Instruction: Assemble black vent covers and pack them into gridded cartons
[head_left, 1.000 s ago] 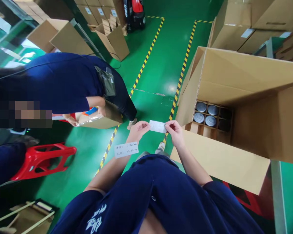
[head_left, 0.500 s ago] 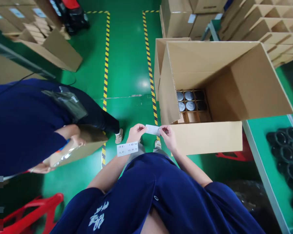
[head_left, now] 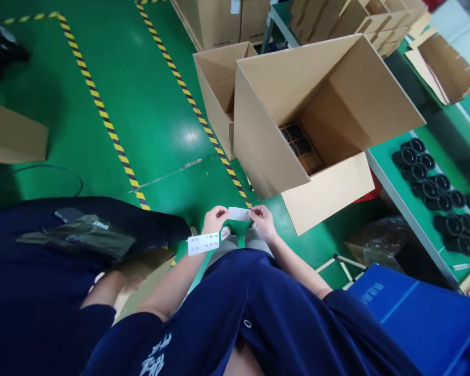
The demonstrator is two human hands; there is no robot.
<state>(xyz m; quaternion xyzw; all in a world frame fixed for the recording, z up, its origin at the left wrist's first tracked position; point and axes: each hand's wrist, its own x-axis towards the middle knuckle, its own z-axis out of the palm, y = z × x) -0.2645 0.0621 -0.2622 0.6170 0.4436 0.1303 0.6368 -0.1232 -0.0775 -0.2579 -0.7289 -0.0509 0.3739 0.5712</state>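
Note:
A small white label [head_left: 239,214] is stretched between my two hands in front of my body. My left hand [head_left: 214,219] pinches its left end, and my right hand [head_left: 263,219] pinches its right end. Another white label [head_left: 202,244], printed with weights in kg, lies on my left wrist. Up and to the right of my hands stands a large open cardboard box [head_left: 266,141], its near flap folded outward. Inside the box, a divider grid [head_left: 311,162] shows with dark items in some cells.
A co-worker [head_left: 62,261] stands close on my left. Black cylindrical parts [head_left: 426,188] sit on the green bench [head_left: 399,172] at right. A smaller open box [head_left: 215,78] adjoins the large one. A blue bin [head_left: 419,318] is at lower right.
The view has turned to the right, bringing more of the bench and a blue bin into sight. Both hands still hold the small label, and the printed label remains on my left wrist.

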